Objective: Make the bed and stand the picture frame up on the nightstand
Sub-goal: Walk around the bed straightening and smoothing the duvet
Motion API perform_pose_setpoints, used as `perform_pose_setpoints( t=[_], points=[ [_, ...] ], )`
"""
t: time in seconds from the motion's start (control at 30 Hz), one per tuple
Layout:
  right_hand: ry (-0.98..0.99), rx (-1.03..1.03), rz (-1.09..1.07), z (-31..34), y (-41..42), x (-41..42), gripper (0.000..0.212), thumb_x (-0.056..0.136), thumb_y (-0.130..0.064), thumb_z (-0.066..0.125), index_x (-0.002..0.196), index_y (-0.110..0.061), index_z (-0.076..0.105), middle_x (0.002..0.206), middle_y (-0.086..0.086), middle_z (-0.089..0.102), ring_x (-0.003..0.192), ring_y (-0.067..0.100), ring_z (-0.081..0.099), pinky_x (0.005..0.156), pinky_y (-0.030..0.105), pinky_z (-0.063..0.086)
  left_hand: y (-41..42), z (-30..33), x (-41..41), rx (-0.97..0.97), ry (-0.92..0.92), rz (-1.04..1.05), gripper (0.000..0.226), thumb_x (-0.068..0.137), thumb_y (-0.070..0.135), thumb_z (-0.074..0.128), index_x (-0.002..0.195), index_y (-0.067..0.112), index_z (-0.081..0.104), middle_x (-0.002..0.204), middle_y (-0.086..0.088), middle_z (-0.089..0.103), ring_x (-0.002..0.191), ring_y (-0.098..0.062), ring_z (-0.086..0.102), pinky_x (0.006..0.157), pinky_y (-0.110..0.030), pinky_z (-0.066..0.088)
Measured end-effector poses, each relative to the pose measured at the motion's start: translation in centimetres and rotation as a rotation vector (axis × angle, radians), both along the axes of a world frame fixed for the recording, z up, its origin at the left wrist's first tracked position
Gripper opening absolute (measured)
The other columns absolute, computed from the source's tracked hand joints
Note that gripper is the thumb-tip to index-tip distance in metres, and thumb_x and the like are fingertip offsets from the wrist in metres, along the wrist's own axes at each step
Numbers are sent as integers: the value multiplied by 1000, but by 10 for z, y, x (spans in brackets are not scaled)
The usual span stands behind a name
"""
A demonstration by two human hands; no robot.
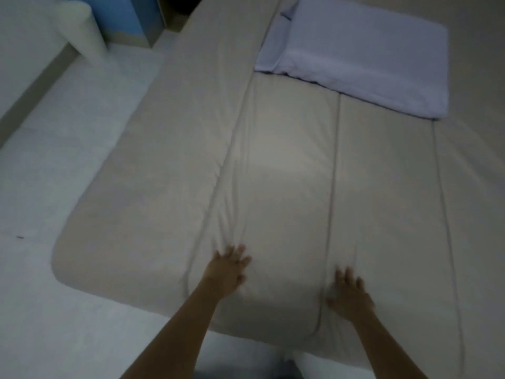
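Beige bed [287,160]: both hands flat.

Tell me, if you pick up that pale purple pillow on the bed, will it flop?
Probably a bit. The flat pale purple pillow looks soft and thin, so it would likely sag in the middle. Its loose cloth case bunches at one end, so that end may dangle. It seems light, and it would slide, not roll, on the smooth beige bed cover.

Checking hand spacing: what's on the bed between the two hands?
Head view: only smooth beige cover lies between left hand and right hand; a seam runs just beside the right hand.
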State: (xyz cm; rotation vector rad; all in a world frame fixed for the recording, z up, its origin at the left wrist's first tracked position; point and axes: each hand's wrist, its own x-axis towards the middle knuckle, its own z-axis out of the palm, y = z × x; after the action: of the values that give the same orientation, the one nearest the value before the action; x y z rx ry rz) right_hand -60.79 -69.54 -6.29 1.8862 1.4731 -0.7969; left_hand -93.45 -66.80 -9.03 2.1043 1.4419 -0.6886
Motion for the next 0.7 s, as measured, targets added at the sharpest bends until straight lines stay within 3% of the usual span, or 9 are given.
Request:
perform_pose_setpoints(
  t=[0.07,0.1,0.17,0.23,0.3,0.47,0.7],
  points=[
    [-11,-2,-111,26,13,-18,91,81,-78,30,153,-24,12,161,4,8,147,32,13,116,47,25,5,26,-21,8,-97,-59,49,81,43,39,106,24,75,109,-8,75,91,-24,75,70,-33,60],
    [-19,8,-175,38,16,-32,95,78,-82,26,152,-24,15,161,5,11,147,31,14,117,47,22,8,48,-34,6,-109,-65,48,86,40,37,116,21,70,114,-9,72,99,-26,72,81,-33,57],
    [-22,64,-256,60,16,-70,79,90,-65,36,152,-20,16,161,6,10,147,32,13,118,47,19,5,73,-73,29,-83,-56,51,98,34,36,144,14,41,144,-15,46,135,-31,45,110,-39,36],
    [-19,89,-275,83,8,-119,71,95,-53,37,153,-18,14,162,5,7,148,30,11,118,47,17,-2,97,-118,-15,-14,-117,55,101,34,34,151,12,25,157,-15,25,146,-33,23,118,-42,20],
    [30,103,-302,93,-4,-172,69,97,-51,35,153,-18,12,162,6,4,149,29,9,119,46,15,4,114,-167,7,25,-188,56,103,36,32,152,12,22,161,-14,18,149,-33,15,120,-46,14],
    [101,28,-364,95,-32,-285,69,97,-52,32,153,-19,10,162,4,4,149,27,8,120,45,13,50,134,-266,33,125,-264,55,103,35,32,152,13,24,161,-13,17,149,-33,16,118,-48,18],
    [195,6,-356,96,13,-392,72,97,-51,32,154,-16,7,162,7,6,149,29,8,120,46,11,131,146,-317,77,153,-347,52,103,32,31,152,14,24,159,-11,23,147,-30,22,117,-46,24]
  ],
)
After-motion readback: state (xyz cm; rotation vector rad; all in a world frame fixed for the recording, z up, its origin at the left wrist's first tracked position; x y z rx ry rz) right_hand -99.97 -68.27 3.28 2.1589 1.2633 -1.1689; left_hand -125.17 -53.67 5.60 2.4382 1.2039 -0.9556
